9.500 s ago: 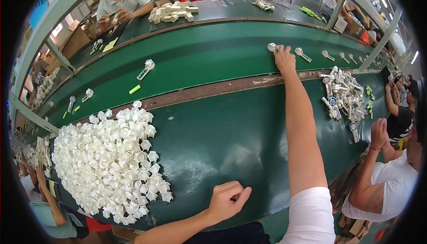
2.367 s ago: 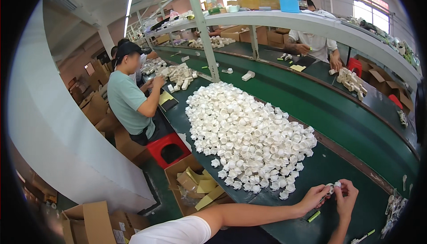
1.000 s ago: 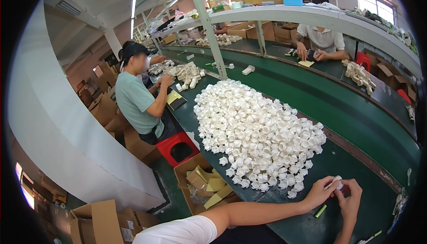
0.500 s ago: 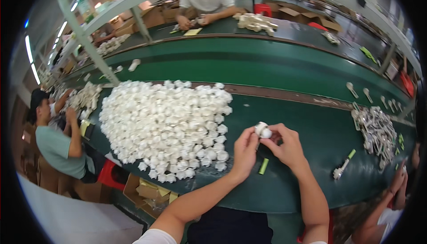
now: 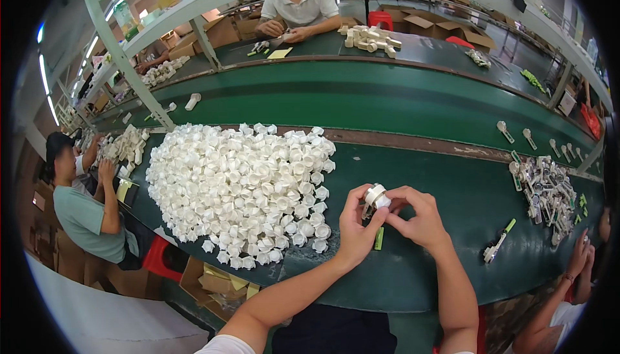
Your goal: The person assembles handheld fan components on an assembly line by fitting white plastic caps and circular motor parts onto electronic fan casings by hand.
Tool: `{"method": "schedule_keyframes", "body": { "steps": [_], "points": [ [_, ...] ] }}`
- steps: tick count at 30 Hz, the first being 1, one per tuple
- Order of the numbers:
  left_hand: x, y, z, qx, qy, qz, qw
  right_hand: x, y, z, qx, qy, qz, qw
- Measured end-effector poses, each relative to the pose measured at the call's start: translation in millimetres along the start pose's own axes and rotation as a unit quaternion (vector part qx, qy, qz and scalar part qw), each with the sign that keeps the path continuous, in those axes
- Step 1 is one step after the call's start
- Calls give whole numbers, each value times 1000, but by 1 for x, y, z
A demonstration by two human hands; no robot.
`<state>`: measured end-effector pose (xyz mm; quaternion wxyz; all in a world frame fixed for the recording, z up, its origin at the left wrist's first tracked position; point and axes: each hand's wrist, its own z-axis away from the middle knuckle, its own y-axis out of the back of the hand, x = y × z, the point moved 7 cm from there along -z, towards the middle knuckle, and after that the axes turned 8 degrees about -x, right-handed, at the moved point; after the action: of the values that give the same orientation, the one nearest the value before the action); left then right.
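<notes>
My left hand (image 5: 355,232) pinches a small round white plastic part (image 5: 376,195) between thumb and fingers, with a shiny rim on its side. The thumb and fingertips of my right hand (image 5: 421,223) close on the right side of the same part. Both hands hold it just above the dark green worktop. Under them, partly hidden by my left hand, lies a short bright-green stick (image 5: 379,238). Left of my hands spreads a large heap of white plastic pieces shaped like flower cups (image 5: 239,192).
On the right are a pile of white-and-clear handled parts (image 5: 549,189) and one part with a green end (image 5: 498,242). A green conveyor belt (image 5: 361,96) runs beyond the worktop (image 5: 420,283). Co-workers sit opposite, left and right. A cardboard box (image 5: 205,288) stands below the edge.
The white part has turned between my fingers, and its rim now faces up more. My left thumb has shifted onto its lower side. Both hands stay in nearly the same place.
</notes>
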<state>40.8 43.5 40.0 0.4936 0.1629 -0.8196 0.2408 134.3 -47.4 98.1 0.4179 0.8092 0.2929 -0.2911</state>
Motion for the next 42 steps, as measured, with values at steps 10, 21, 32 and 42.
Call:
{"method": "schedule_keyframes", "body": {
  "steps": [10,21,32,42],
  "points": [
    [5,-8,0,-42,-23,44,998,31,-10,1,-11,-35,-350,936],
    [8,0,9,-7,-41,37,998,25,-24,4,20,-15,-360,932],
    [-1,-4,20,83,38,-264,960,76,-27,29,-193,-399,-218,869],
    [21,-14,21,48,-34,-229,972,106,50,40,337,-292,-269,854]
  ]
}}
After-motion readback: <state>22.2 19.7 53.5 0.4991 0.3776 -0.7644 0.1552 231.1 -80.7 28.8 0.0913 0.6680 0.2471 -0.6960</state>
